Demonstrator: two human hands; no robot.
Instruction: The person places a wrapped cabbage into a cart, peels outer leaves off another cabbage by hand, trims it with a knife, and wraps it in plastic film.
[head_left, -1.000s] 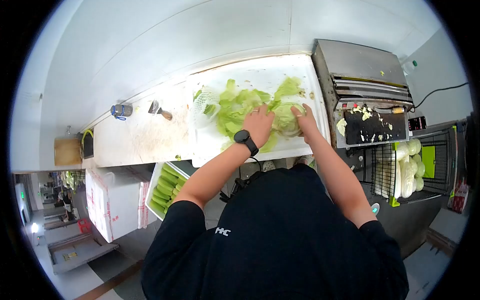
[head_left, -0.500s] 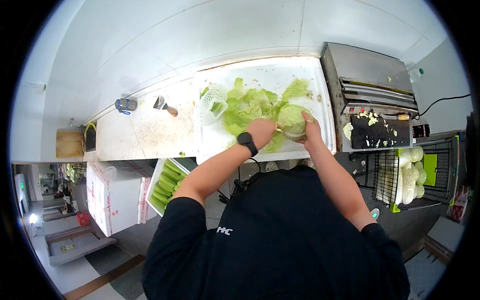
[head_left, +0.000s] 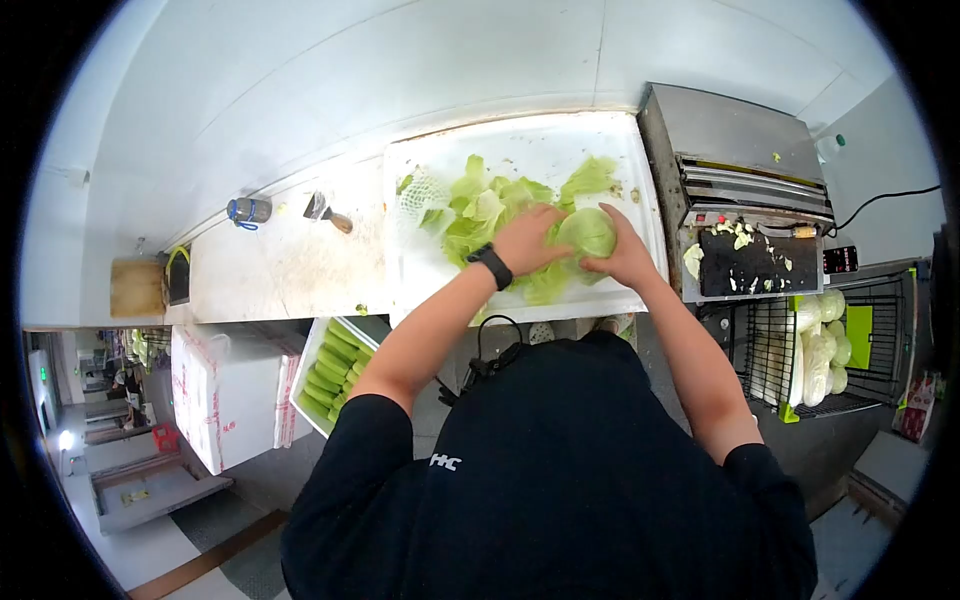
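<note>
Cabbage [head_left: 590,232] — white tray [head_left: 570,135], toward its right edge.
Right hand [head_left: 629,250] curved round its side, holding; left hand [head_left: 527,240] half-open against it — grip there (blurred) can't be told. Loose leaves [head_left: 484,206] alongside.

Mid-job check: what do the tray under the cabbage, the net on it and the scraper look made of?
Tray: smooth white, probably plastic, going by its even surface and raised rim. Net: matte-looking white, likely foam or soft plastic, given its open lattice. Scraper: grey blade, seemingly metal from its sheen; brown handle looks like wood, though plastic is possible.
</note>
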